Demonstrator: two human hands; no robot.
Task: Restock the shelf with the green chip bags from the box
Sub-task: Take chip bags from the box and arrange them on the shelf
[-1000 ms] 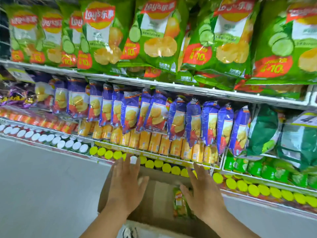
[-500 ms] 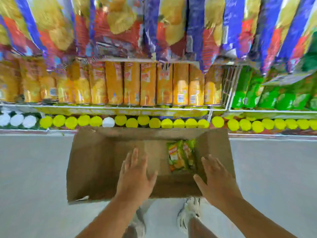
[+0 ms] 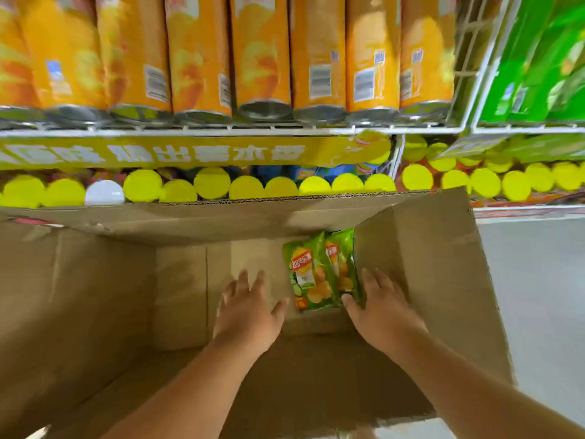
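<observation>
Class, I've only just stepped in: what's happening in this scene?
A person is reaching both hands down into an open cardboard box in front of a snack shelf. Two green chip bags lie at the bottom, near the right wall. The left hand is spread open beside them; the right hand is open at their right edge, thumb about at a bag's corner. Neither hand grips a bag yet. Orange canisters fill the shelf above.

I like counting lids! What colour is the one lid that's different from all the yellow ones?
White. The odd lid shows best in the head view, left of the row.
</observation>
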